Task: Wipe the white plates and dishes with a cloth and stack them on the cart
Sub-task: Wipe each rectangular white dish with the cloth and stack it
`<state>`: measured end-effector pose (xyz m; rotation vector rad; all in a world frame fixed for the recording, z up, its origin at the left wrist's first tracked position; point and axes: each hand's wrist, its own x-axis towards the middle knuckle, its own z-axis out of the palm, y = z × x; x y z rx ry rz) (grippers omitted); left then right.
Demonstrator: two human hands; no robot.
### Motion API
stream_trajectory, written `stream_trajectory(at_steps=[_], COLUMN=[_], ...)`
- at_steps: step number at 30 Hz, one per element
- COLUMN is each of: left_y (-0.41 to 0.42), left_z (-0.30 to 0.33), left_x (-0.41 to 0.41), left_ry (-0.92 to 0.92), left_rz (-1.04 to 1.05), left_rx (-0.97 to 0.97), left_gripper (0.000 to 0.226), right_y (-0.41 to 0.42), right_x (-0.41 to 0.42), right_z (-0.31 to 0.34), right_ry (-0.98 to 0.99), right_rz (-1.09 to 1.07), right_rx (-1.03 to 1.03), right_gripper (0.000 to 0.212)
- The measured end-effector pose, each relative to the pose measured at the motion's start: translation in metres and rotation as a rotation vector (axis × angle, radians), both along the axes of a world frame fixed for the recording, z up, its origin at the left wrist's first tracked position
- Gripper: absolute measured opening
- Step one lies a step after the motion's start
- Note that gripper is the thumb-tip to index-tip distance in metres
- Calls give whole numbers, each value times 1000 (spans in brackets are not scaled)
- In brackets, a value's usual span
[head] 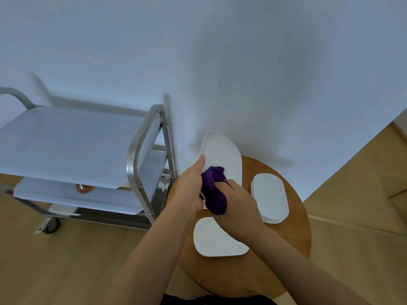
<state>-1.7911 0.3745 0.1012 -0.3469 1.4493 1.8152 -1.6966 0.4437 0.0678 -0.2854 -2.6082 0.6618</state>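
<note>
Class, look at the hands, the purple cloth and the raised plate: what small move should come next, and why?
Probably sweep the cloth up across the plate. The right hand presses it on the lower part only, the upper face lies bare, and the left hand holds the plate tilted off the table. The cart top carries no plates yet.

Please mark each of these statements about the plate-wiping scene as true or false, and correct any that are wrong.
1. The right hand presses a purple cloth on the tilted white plate. True.
2. The left hand is empty. False: it grips the tilted plate's edge.
3. Plates already lie on the cart's top shelf. False: none shows there.
4. A stack of oval plates sits on the round wooden table. True.
5. The cloth is yellow. False: purple.
</note>
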Motion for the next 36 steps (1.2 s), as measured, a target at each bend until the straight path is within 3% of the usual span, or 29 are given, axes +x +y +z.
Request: stream_trajectory(at_steps=[3, 5, 7, 9, 12, 16, 20, 23, 28, 31, 33, 36], left_y=[-1, -4, -5, -1, 7, 3, -13, -27, -30, -32, -38, -48], left_z=[7, 4, -9, -18, -20, -24, -19, -12, 7, 17, 22, 25], left_x=[-6, -10, -9, 1, 17, 0, -26, -39, -34, -31, -30, -28], left_ry=[140, 178, -4, -282, -412, -137, 211, 428, 548, 599, 606, 624], left_rz=[-138, -187, -143, -208, -211, 2, -59, -282, -794, -933, -1003, -1037], left_rx=[98, 93, 63, 229, 459, 445, 192, -91, -66, -12, 6, 25], left_gripper=[80, 80, 79, 83, 66, 72, 61, 50, 44, 44, 46, 43], right_y=[8, 13, 17, 17, 12, 21, 34, 45, 40, 42, 53, 63], right_x=[2, 1, -1, -5, -4, 12, 20, 21, -1, -18, -24, -29], right_z=[12, 24, 32, 36, 32, 18, 12, 27, 63, 70, 75, 84], right_ry=[127, 206, 241, 272, 249, 100, 283, 367, 24, -227, -458, -607], right_rz=[-83, -173, -241, -255, -256, -198, -454, -331, 130, 271, 370, 435], right_rx=[-239, -457, -697, -947, -1307, -1413, -1348, -1103, -356, -121, -88, -272], right_gripper=[39, 43, 42, 39, 35, 64, 58, 66, 73, 78, 71, 50])
